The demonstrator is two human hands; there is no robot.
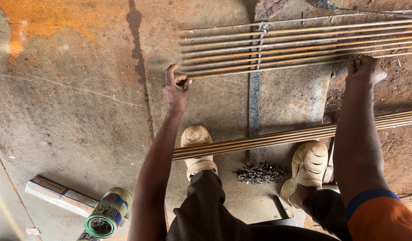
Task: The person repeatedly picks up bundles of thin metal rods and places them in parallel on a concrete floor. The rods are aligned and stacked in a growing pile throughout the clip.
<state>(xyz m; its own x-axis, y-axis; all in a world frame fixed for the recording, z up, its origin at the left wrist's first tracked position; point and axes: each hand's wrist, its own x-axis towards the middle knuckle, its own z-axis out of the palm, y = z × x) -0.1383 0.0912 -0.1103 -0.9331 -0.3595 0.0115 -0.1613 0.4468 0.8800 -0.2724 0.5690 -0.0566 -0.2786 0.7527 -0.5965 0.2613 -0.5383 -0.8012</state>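
Thin rusty steel rod (277, 67), nearest of the spread row, lay left-to-right across the upper frame; your left hand (176, 89) pinched its end, right hand (365, 69) gripped further along.

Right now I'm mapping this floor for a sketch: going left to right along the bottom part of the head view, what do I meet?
Flat cardboard box → tin can on its side → left shoe → small pile of dark metal bits → right shoe.
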